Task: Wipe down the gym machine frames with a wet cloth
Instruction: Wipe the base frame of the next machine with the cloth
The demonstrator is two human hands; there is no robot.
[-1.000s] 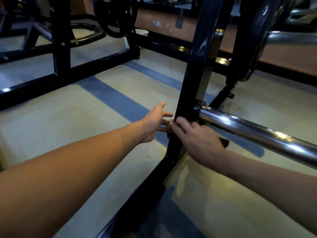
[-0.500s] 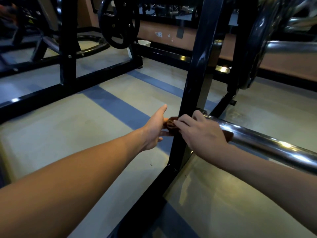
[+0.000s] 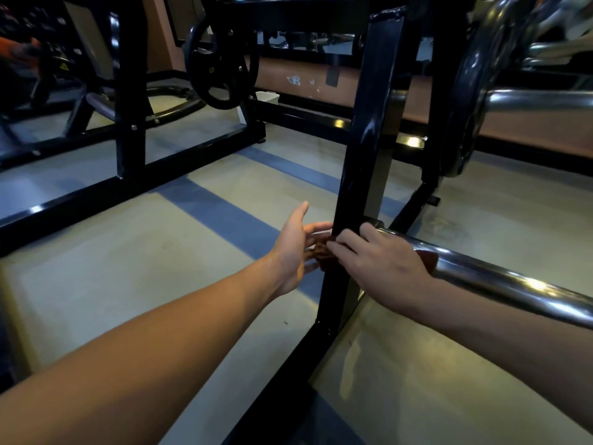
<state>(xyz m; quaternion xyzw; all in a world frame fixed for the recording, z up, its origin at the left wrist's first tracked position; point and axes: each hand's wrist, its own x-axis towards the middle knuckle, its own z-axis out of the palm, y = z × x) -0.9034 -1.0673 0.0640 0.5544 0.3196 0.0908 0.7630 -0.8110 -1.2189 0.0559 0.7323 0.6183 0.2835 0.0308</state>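
Two black machine frames stand on the pale floor (image 3: 112, 268) with its blue stripe. The far frame (image 3: 131, 101), well beyond the left hand, carries a black weight plate (image 3: 221, 65). The near frame upright (image 3: 369, 139) rises directly between the two hands, and its base rail (image 3: 288, 364) runs back below the forearms. A chrome bar (image 3: 513, 281) passes under the right wrist and meets the upright just beyond the right fingers.

The left hand (image 3: 296, 248) is on the left side of the upright, palm toward it, fingers extended and spread, fingertips touching the cloth. The right hand (image 3: 382, 261) lies knuckles up, fingers curled over the cloth and pressing it against the upright.

The brown cloth (image 3: 322, 252) is bunched between both hands at the upright; one end (image 3: 428, 260) shows beyond the right hand, on the bar.
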